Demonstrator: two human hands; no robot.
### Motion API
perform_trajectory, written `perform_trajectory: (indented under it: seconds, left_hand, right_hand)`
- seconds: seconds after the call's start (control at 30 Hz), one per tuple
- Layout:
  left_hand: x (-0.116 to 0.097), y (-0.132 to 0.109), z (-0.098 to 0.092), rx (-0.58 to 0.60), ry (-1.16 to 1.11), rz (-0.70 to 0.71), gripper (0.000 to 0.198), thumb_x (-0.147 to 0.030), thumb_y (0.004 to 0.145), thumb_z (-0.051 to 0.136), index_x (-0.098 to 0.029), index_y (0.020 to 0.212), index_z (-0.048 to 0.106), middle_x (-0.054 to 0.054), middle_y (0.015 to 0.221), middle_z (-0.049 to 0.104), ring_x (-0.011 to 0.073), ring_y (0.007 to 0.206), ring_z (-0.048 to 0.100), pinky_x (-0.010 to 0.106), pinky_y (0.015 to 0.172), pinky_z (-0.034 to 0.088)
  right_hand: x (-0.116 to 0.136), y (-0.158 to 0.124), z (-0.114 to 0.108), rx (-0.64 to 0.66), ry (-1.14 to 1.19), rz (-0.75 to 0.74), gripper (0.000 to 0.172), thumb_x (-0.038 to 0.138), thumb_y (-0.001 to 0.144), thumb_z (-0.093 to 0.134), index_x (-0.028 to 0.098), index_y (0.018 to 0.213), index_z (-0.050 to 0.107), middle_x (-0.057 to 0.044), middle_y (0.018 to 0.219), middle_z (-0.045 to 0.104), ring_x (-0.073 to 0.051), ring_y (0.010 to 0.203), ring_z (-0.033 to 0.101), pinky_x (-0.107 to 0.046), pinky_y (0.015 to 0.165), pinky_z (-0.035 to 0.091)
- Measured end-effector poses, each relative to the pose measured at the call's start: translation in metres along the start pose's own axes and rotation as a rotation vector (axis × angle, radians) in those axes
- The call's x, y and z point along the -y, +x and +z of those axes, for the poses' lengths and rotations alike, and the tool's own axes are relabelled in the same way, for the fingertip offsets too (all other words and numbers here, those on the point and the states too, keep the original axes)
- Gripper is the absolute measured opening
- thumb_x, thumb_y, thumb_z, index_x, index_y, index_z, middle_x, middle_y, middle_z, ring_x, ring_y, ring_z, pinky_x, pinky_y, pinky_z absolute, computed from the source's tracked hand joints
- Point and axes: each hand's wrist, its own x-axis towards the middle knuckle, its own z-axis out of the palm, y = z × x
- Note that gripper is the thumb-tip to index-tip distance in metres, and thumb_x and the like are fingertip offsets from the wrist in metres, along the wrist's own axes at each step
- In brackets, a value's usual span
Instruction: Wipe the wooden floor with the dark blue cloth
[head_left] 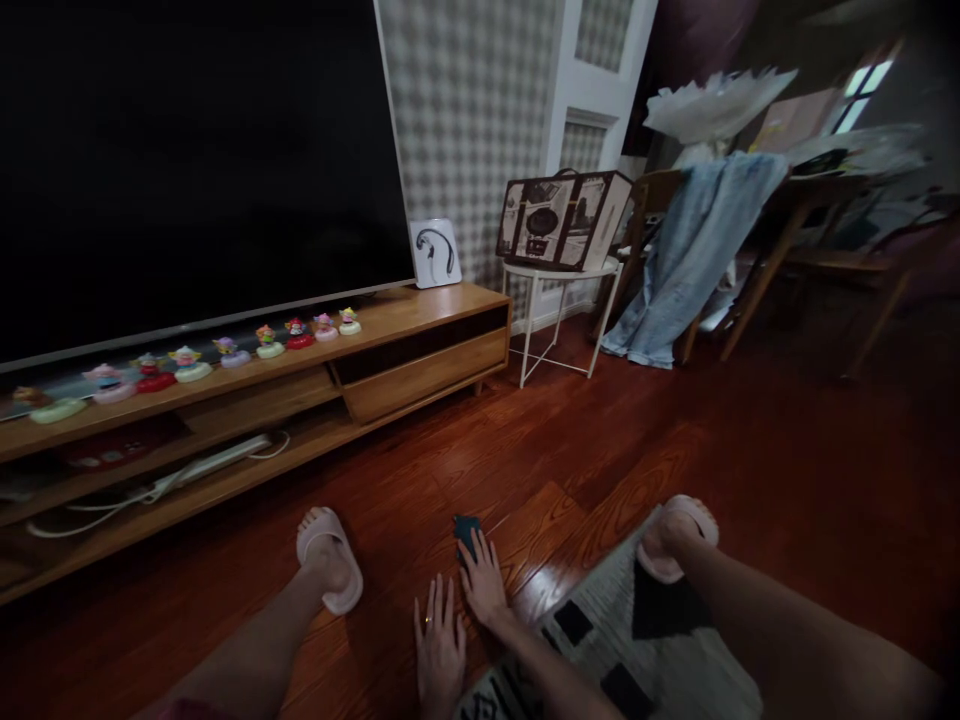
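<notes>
Dark teal flat item (466, 528) is on the wood floor (420, 480), center near, between the two feet; phone, case or folded cloth, can't tell at this size. Right hand (484, 582) lies over its near end, palm down, fingers spread and reaching onto the top face, not wrapped around it; can't tell how hard they press. Left hand (441, 640) is just beside, nearer and to the left, flat with fingers extended, ring on one finger, holding nothing I can see. Handling, my guess: light and thin, stiffness unknown; if hard, it'd slide easily on the glossy boards, if cloth, it'd bunch. Best hold is probably the exposed far end or the side edges, thumb against fingers; a flat piece would be awkward to get a nail under. In the way: the right hand's own fingers cover part of it, left hand crowds the near left side, patterned rug (607, 600) edge sits near right. Left slipper (349, 592) and right slipper (706, 522) bracket the spot, well apart from it. Farther off: wooden TV cabinet (427, 385) with figurines (270, 343) far left, white side table (531, 325) carrying a suitcase-style box (551, 222) beyond, jeans (675, 260) draped far right.
</notes>
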Motion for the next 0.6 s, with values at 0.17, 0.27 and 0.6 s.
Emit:
perform_trajectory:
  seconds: [0.17,0.27,0.6]
  left_hand:
    - [-0.001,-0.001,0.001,-0.044,-0.062,-0.048,0.070,-0.037,0.083,0.052,-0.048,0.150,0.039,-0.015,0.162,0.038,0.0333,0.155,0.017,0.065,0.119,0.031]
    - [-0.002,-0.002,-0.003,-0.042,-0.088,-0.065,0.070,-0.036,0.083,0.051,-0.047,0.151,0.039,-0.014,0.162,0.038,0.0329,0.155,0.018,0.064,0.120,0.030]
    - [-0.005,-0.001,-0.006,-0.080,-0.109,-0.062,0.072,-0.037,0.079,0.055,-0.052,0.148,0.040,-0.019,0.160,0.039,0.0321,0.155,0.017,0.066,0.115,0.035]
  right_hand:
    - [-0.075,0.022,-0.042,0.033,-0.067,0.013,0.055,0.026,0.096,0.039,0.030,0.151,0.048,-0.004,0.162,0.039,-0.023,0.151,0.030,-0.046,0.122,0.025]
    - [-0.140,0.025,-0.075,-0.036,-0.168,0.286,0.056,0.027,0.097,0.034,0.024,0.151,0.049,-0.009,0.161,0.039,-0.026,0.150,0.032,-0.048,0.120,0.027]
    - [-0.182,0.001,-0.071,-0.550,-0.189,0.799,0.064,0.027,0.093,0.026,0.007,0.151,0.045,-0.030,0.154,0.041,-0.044,0.146,0.032,-0.068,0.108,0.031]
